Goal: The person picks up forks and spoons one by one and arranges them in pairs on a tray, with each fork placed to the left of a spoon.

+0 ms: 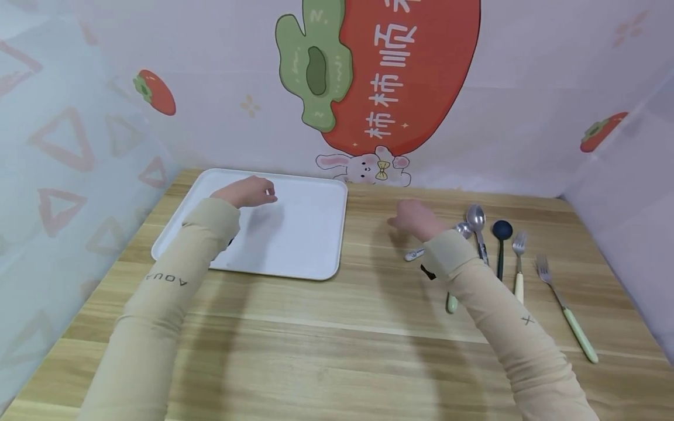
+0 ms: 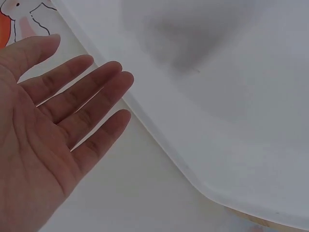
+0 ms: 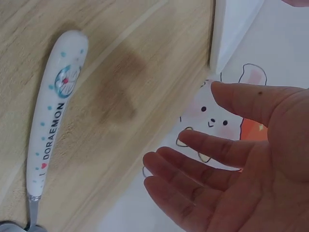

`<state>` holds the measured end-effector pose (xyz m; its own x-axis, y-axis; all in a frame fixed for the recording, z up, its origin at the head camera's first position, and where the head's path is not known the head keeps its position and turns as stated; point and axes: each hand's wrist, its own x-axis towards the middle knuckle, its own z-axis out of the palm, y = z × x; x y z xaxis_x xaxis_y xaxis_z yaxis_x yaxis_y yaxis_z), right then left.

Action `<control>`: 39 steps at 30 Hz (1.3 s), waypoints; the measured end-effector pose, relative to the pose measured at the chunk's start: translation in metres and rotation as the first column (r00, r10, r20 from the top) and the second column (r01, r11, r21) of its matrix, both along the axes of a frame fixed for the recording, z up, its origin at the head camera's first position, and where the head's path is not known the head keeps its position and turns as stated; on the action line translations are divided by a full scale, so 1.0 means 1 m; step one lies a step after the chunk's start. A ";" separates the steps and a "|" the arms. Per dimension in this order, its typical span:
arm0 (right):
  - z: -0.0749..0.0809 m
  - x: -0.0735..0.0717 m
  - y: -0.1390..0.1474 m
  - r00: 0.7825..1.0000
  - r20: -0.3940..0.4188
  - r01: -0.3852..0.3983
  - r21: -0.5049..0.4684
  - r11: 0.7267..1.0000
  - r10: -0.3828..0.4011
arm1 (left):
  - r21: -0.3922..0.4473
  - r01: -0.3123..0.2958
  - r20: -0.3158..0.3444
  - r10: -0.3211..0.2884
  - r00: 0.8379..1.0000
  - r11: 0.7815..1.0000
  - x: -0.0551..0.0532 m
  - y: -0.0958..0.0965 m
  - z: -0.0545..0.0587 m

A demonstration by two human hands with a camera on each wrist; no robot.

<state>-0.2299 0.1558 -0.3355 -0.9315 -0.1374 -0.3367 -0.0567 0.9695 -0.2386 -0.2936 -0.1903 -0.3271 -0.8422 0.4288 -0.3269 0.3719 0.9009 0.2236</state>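
Note:
My left hand (image 1: pixel 247 192) hovers over the white tray (image 1: pixel 295 234), holding nothing. Its fingers look relaxed and slightly spread in the left wrist view. Right of the tray, my right hand (image 1: pixel 416 218) hangs above the wooden table with loosely bent fingers and nothing in them. Nearest to it lies a spoon with a white, blue-dotted Doraemon handle (image 3: pixel 55 111); my right sleeve hides part of this spoon in the head view. Beside it lies another metal spoon (image 1: pixel 476 217), partly covered by the sleeve.
Farther right lie a dark round-headed spoon (image 1: pixel 502 229), a fork with a cream handle (image 1: pixel 519 286) and a fork with a green handle (image 1: pixel 579 336). A pale green handle end (image 1: pixel 451 303) shows below the right sleeve. Printed cloth walls (image 1: pixel 237 128) border the table (image 1: pixel 316 362).

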 end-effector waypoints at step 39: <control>-0.004 0.004 -0.062 0.990 0.017 0.135 -0.436 0.890 -0.142 | 0.073 -0.198 0.006 0.198 0.980 0.977 0.018 -0.128 -0.008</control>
<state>-0.2258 0.0940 -0.3399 -0.9562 -0.1360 -0.2591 0.0638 0.7672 -0.6382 -0.2754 -0.3179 -0.3351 -0.9133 0.2758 -0.2998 0.1877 0.9381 0.2910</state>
